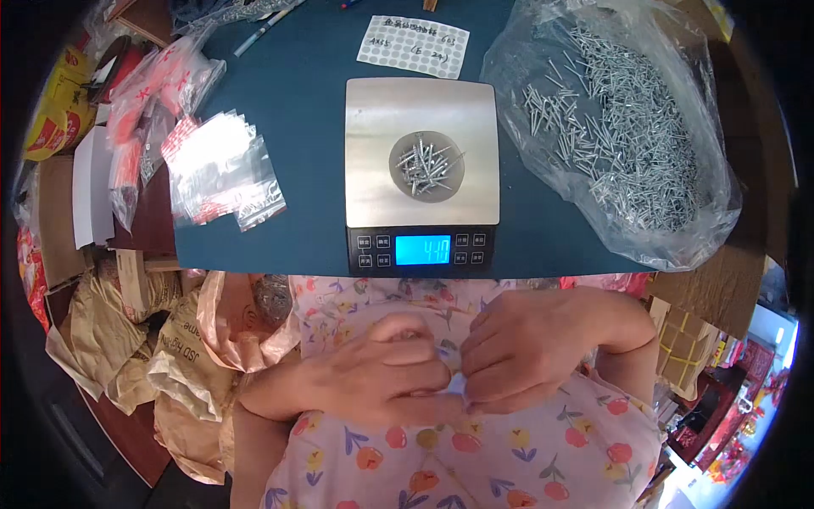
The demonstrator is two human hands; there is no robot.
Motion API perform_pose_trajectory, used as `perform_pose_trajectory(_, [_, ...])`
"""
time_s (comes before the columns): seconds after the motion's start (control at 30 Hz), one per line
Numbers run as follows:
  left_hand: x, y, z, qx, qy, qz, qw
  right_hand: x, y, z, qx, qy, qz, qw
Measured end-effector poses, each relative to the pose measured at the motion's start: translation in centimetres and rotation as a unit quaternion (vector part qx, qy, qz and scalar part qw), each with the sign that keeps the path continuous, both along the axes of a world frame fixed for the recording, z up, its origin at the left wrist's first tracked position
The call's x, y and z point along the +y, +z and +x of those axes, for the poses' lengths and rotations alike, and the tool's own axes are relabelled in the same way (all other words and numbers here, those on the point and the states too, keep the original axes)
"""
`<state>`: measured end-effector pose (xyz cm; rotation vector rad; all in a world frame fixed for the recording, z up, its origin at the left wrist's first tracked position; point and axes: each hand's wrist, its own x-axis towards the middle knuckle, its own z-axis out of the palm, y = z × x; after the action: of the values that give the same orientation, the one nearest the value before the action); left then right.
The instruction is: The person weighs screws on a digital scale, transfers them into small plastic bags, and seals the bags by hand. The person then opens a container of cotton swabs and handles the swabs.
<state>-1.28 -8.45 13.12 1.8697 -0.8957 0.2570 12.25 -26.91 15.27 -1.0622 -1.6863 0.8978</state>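
Observation:
My left hand and my right hand meet in front of the floral-print clothing, fingers curled. Between their fingertips shows a bit of clear plastic, which looks like a small bag; most of it is hidden. Just beyond them stands a digital scale with a steel plate and a lit blue display. A small round dish on the plate holds a heap of silver screws. Left of the scale lies a fanned stack of clear zip bags.
A large open plastic bag full of loose screws spreads over the table's right side. Behind the scale is a sheet of round stickers with handwriting. A pen lies at the back left. Brown paper bags sit below left.

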Motion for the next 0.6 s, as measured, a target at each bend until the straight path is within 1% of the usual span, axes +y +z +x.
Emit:
perform_pose_trajectory(0.07, [0.0,-0.2,-0.6,-0.017,0.071,-0.041,0.997,-0.3,0.2,0.8,0.03,-0.007,-0.006,0.999])
perform_pose_trajectory(0.17, [0.5,-0.4,-1.1,-0.078,0.088,-0.043,0.992,0.1,0.0,0.8,0.01,-0.037,-0.009,0.999])
perform_pose_trajectory(0.27, [1.2,0.2,-0.4,0.03,0.048,-0.025,0.998,-0.3,-0.5,2.5,-0.033,-0.1,-0.015,0.994])
perform_pose_trajectory(0.33, [0.7,1.8,0.2,0.135,0.117,0.065,0.982,-0.8,-0.3,3.9,-0.054,-0.182,-0.035,0.981])
perform_pose_trajectory(0.4, [0.9,2.0,0.5,0.171,0.129,0.085,0.973,-1.1,-0.3,5.1,-0.098,-0.265,-0.072,0.957])
perform_pose_trajectory(0.47, [1.9,0.8,0.2,0.139,0.1,0.045,0.984,-1.3,-0.6,5.9,-0.162,-0.347,-0.123,0.916])
perform_pose_trajectory(0.5, [2.2,0.2,0.0,0.124,0.093,0.032,0.987,-0.9,-1.1,6.0,-0.182,-0.371,-0.11,0.904])
perform_pose_trajectory(0.57, [2.3,-0.8,-0.7,0.096,0.114,0.029,0.988,0.1,-3.0,6.2,-0.224,-0.414,-0.08,0.879])
perform_pose_trajectory(0.6, [2.2,-0.9,-0.6,0.084,0.13,0.026,0.988,0.1,-4.1,6.5,-0.283,-0.387,-0.097,0.872])
